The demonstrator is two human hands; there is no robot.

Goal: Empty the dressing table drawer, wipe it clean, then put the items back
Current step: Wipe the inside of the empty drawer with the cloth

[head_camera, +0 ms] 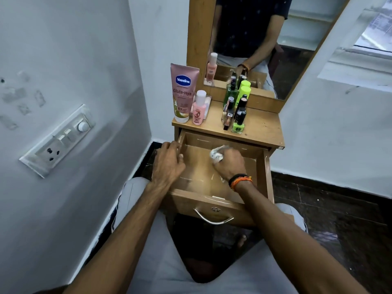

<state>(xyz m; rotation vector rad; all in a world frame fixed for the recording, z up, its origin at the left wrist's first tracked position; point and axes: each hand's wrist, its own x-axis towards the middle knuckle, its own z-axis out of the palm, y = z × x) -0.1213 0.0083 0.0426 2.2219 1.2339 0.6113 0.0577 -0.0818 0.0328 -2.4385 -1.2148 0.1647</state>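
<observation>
The drawer [222,166] of the wooden dressing table [263,128] is pulled out toward the person, its long axis running front to back from the tabletop edge to the front panel, where a curved metal handle [213,218] and a small keyhole face the viewer. Its pale brown floor is bare, with a few whitish streaks and a light sheen.

The right hand [229,164], a black and orange thread band at its wrist, is inside the drawer with its fingers curled round a crumpled white cloth [217,154], which it presses against the floor near the back wall. The left hand [167,162] rests over the drawer's left side wall, fingers bent over the rim and gripping it.

On the tabletop stands an upright pink tube [183,92], cap down, reading "Vaseline" and "Gluta-Hya", with "10X" lower down. Just beside it is a small pink bottle [199,110] with a white cap; its print is too small to read. To the right, a cluster of nail polish bottles [237,111] in green and dark shades stands before the mirror [265,39]
</observation>
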